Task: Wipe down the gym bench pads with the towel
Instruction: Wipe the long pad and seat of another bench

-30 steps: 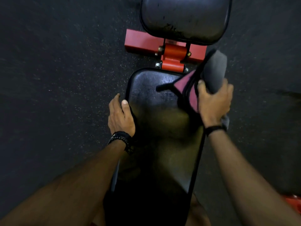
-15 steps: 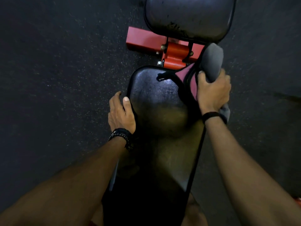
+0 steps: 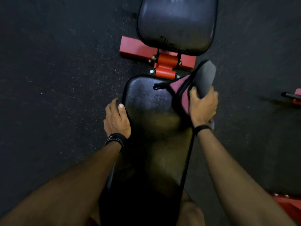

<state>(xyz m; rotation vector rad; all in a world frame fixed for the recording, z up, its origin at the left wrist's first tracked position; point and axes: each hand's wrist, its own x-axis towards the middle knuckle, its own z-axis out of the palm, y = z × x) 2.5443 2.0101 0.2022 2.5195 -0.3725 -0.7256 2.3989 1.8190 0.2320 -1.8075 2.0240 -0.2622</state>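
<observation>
While our right hand [image 3: 202, 107] curls its fingers and thumb around a bunched grey towel with pink panels and black trim [image 3: 197, 82], our left hand [image 3: 116, 119] wraps the opposite edge of the long black vinyl bench pad [image 3: 156, 131], thumb lying on top of the rim and fingers bent down over the side. We hold the towel at the pad's far right corner, pressed against its right edge; the grey part rises past our knuckles and juts off the pad, while a pink fold with a black strap end lies across the far end of the pad's top. A scrap of grey cloth shows below our wrist, just beside a thin black band [image 3: 202, 128]. On our left wrist sits a black beaded bracelet [image 3: 116, 141].

Outward from the hands, the long pad runs away from us, its long axis lengthwise from our body toward the far end, narrower there and glossy where light falls on it, dark near us. Beyond it, across a small gap, stands a second rounded black pad [image 3: 176, 25], its near edge scuffed. Between and under the two pads we see the red painted steel frame [image 3: 164, 64] with bolts and a crossbar resting on the floor.

Everything stands on a dark speckled rubber floor [image 3: 57, 70]. At the right edge, a blurred red-and-black piece of equipment [image 3: 292, 97] shows, and another red part with bolts [image 3: 286, 204] lies lower down.
</observation>
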